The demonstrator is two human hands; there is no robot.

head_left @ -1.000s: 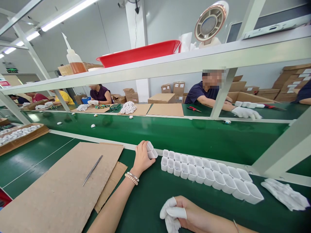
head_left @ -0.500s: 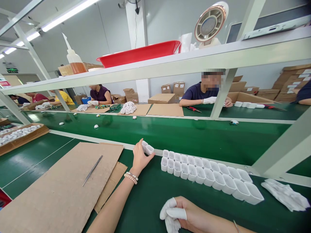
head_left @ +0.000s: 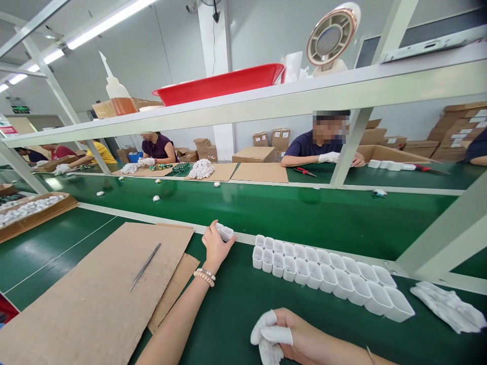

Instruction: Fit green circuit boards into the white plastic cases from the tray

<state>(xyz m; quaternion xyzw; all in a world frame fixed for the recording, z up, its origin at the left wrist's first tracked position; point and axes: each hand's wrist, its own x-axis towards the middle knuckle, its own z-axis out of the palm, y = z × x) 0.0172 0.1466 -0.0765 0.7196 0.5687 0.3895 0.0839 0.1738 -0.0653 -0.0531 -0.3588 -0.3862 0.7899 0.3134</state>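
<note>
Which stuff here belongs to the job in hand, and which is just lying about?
Job, by the look of it:
- cups in the left hand
- two rows of cups beside it

Probably just lying about:
- tweezers on cardboard
- crumpled white cloth or glove
- red tray, fan, up top

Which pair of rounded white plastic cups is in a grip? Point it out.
The pair of white plastic cups held in the left grip; the other nearby white cups stand to its right in two rows on the green work surface.
</note>
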